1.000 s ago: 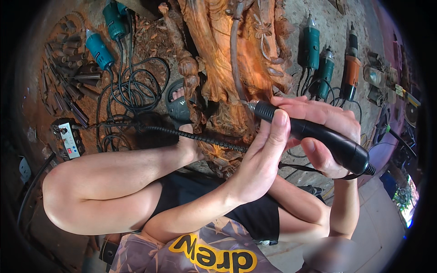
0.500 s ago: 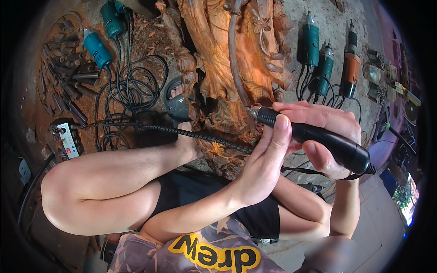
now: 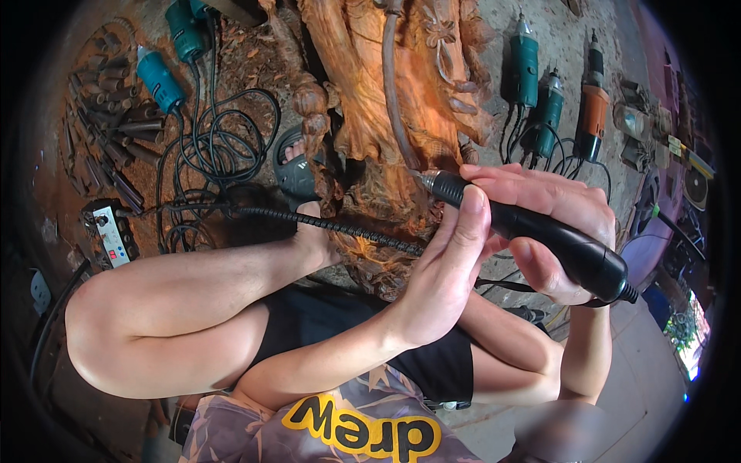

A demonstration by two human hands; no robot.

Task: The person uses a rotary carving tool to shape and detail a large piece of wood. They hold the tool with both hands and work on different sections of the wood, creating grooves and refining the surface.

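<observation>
A black rotary carving handpiece (image 3: 540, 235) lies across both hands, its metal tip touching the orange-brown carved wood sculpture (image 3: 386, 92). My right hand (image 3: 556, 224) is wrapped around the handpiece body. My left hand (image 3: 448, 262) steadies its front end with thumb and fingers near the tip. A black ribbed flexible shaft (image 3: 324, 224) runs left from under the hands across my raised left knee (image 3: 154, 324).
Green power tools (image 3: 158, 77) with coiled black cables (image 3: 216, 139) lie at the upper left beside several chisels (image 3: 100, 139). More grinders, green (image 3: 525, 65) and orange (image 3: 594, 108), stand at the upper right. A white power strip (image 3: 112, 235) sits at the left.
The handpiece tip and both hands have shifted slightly along the sculpture's surface; the grip is unchanged.
</observation>
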